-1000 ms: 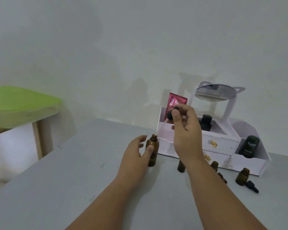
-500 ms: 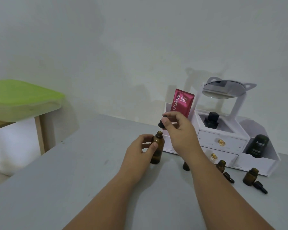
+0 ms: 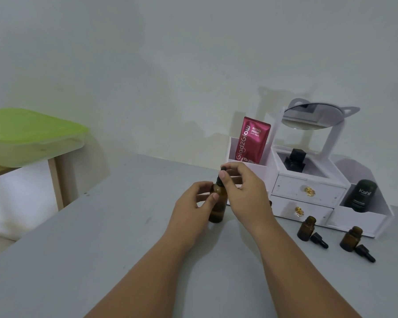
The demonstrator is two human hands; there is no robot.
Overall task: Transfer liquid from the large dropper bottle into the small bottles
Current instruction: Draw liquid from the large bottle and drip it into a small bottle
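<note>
The large amber dropper bottle (image 3: 218, 204) stands upright on the grey table (image 3: 101, 237). My left hand (image 3: 191, 204) grips its body from the left. My right hand (image 3: 244, 191) pinches the black dropper cap (image 3: 221, 174), which sits on the bottle's neck with the pipette inside. Two small amber bottles (image 3: 306, 228) (image 3: 350, 238) stand open at the right, each with a black dropper cap (image 3: 319, 240) (image 3: 365, 253) lying beside it. A third small bottle (image 3: 271, 203) is mostly hidden behind my right wrist.
A white cosmetic organizer (image 3: 308, 191) with drawers and a mirror stands at the back right against the wall, holding a red pouch (image 3: 253, 140) and a black Kahf tube (image 3: 361, 195). A green-lidded container (image 3: 28, 136) rests on a wooden table at the left.
My right hand lowered the dropper from above into the large bottle's neck. My left hand kept hold of the bottle. The camera shifted slightly left.
</note>
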